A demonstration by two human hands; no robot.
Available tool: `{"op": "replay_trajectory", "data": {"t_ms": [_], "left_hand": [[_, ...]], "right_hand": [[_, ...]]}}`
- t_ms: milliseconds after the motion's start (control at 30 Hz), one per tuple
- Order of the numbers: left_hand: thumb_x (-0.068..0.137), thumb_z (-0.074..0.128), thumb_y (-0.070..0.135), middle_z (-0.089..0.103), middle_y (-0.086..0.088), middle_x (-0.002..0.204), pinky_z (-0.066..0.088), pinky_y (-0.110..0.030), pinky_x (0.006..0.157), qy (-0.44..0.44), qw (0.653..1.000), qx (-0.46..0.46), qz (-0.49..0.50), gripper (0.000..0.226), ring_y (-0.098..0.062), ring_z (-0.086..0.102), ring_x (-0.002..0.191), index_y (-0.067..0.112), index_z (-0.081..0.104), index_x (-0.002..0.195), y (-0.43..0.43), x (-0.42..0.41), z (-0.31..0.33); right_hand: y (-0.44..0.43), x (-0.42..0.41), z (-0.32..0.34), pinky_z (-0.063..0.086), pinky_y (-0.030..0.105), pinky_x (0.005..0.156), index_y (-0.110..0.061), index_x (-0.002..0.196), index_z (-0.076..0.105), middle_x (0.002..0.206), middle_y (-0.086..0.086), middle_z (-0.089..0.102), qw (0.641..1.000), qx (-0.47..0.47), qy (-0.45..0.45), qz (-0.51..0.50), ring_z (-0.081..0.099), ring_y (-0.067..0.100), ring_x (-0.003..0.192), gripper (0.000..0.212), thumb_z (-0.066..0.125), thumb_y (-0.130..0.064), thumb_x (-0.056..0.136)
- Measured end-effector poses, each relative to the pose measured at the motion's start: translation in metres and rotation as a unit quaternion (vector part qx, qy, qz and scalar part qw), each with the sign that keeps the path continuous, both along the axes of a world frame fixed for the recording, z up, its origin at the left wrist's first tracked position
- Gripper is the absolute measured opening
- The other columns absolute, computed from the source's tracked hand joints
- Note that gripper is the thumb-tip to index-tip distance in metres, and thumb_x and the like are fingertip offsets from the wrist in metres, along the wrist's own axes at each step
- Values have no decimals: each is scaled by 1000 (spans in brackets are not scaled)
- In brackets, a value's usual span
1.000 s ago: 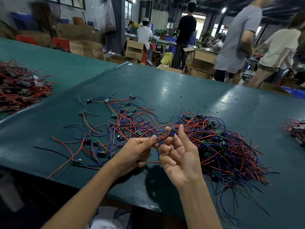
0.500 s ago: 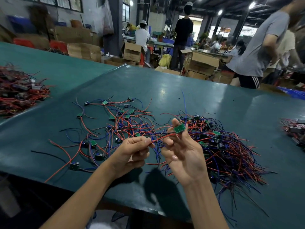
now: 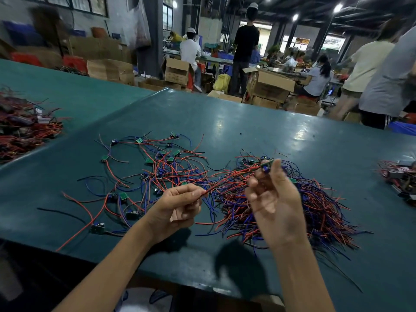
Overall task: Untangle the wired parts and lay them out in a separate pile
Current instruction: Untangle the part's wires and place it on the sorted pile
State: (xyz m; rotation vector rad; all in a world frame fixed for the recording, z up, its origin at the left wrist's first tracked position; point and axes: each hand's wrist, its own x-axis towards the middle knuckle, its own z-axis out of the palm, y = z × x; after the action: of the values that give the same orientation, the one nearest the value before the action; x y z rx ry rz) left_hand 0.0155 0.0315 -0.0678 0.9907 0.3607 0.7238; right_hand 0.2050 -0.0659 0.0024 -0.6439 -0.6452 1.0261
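- The left hand (image 3: 177, 206) is curled up. Its thumb and first finger pinch one end of a red wire (image 3: 229, 179).
- The right hand (image 3: 274, 203) is held up, with its palm turned to the person. Its fingertips pinch a small green board (image 3: 267, 163) at the other end of the wire. That spot is a bit blurry.
- The red wire runs tight from one hand to the other, up in the air over the green table (image 3: 247, 131). It climbs from the left hand to the right hand.
- The tangled pile (image 3: 315, 210) of red and blue wires lies on the table, under the right hand and out to its right.
- The spread-out pile (image 3: 157, 167) lies to the left, a bit farther away than the left hand. Its wires lie loose, and little green boards show here and there.
- Another heap of wires (image 3: 24, 129) sits at the far left, on a second green top.
- One more heap (image 3: 400, 176) sits at the right edge of the table.
- Far away, past the table, there are cardboard boxes (image 3: 270, 86). People (image 3: 245, 46) stand or sit there.
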Motion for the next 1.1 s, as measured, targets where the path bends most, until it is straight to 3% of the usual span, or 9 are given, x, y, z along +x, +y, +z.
{"op": "replay_trajectory", "data": {"t_ms": [233, 367, 600, 667, 733, 800, 900, 1000, 1100], "left_hand": [[78, 77, 27, 52, 0, 69, 22, -15, 43, 13, 1000, 17, 1, 21, -7, 37, 50, 13, 75, 93, 2, -1, -1], [80, 75, 26, 54, -1, 73, 28, -11, 33, -5, 1000, 3, -8, 25, -2, 39, 46, 8, 74, 97, 2, -2, -4], [97, 57, 30, 52, -1, 70, 17, -12, 31, -4, 986, -39, 162, 29, -1, 34, 39, 7, 69, 109, 12, -5, 7], [101, 56, 24, 52, -3, 70, 22, -14, 31, 42, 974, 5, 223, 23, -5, 37, 41, 5, 67, 109, 19, -5, 9], [100, 59, 16, 57, -6, 71, 30, -18, 32, 112, 954, 91, 262, 14, -10, 46, 45, 6, 68, 104, 27, -6, 12], [98, 63, 15, 66, -1, 74, 42, -20, 40, 224, 895, 242, 302, 9, -10, 56, 52, 13, 72, 98, 40, -5, 17], [95, 67, 22, 70, 4, 93, 52, -22, 77, 427, 723, 477, 261, 10, -9, 66, 84, 21, 75, 99, 64, -1, 21], [94, 66, 23, 64, -1, 106, 50, -38, 95, 566, 616, 535, 121, 17, -21, 61, 104, 21, 76, 106, 80, 5, 22], [92, 60, 15, 64, -6, 115, 51, -42, 99, 622, 568, 535, 62, 27, -27, 60, 110, 20, 76, 114, 87, 12, 30]], "right_hand": [[13, 74, 20, 54, 23, 46, -2, 81, 60, 67, 8, 60, 957, -118, -85, -251, 65, 17, 53, 27, 74, -23, 92], [21, 111, 7, 53, 25, 41, 6, 73, 57, 66, 16, 56, 923, -253, -136, -256, 61, 17, 39, 29, 72, -9, 93], [21, 130, 11, 60, 44, 50, 8, 74, 66, 48, 11, 64, 777, -400, -383, -301, 62, 26, 37, 54, 88, -41, 75], [22, 130, 15, 62, 49, 64, 1, 68, 64, 43, 5, 63, 737, -424, -434, -299, 63, 28, 37, 54, 85, -47, 76], [23, 128, 19, 58, 39, 58, -1, 67, 64, 40, 2, 61, 710, -442, -459, -299, 59, 22, 32, 53, 83, -50, 78], [24, 126, 24, 46, 28, 48, -2, 67, 66, 39, 1, 61, 682, -457, -488, -296, 56, 17, 29, 52, 81, -50, 80], [22, 119, 29, 49, 31, 51, 2, 77, 65, 52, 10, 68, 669, -432, -509, -325, 63, 24, 42, 43, 77, -39, 85], [19, 88, 21, 44, 35, 68, -9, 97, 53, 83, 14, 68, 673, -292, -524, -432, 58, 30, 70, 27, 67, -31, 94], [7, 28, -2, 40, 29, 57, -16, 92, 52, 74, 3, 60, 664, -48, -601, -442, 54, 19, 56, 15, 65, -20, 98]]}}
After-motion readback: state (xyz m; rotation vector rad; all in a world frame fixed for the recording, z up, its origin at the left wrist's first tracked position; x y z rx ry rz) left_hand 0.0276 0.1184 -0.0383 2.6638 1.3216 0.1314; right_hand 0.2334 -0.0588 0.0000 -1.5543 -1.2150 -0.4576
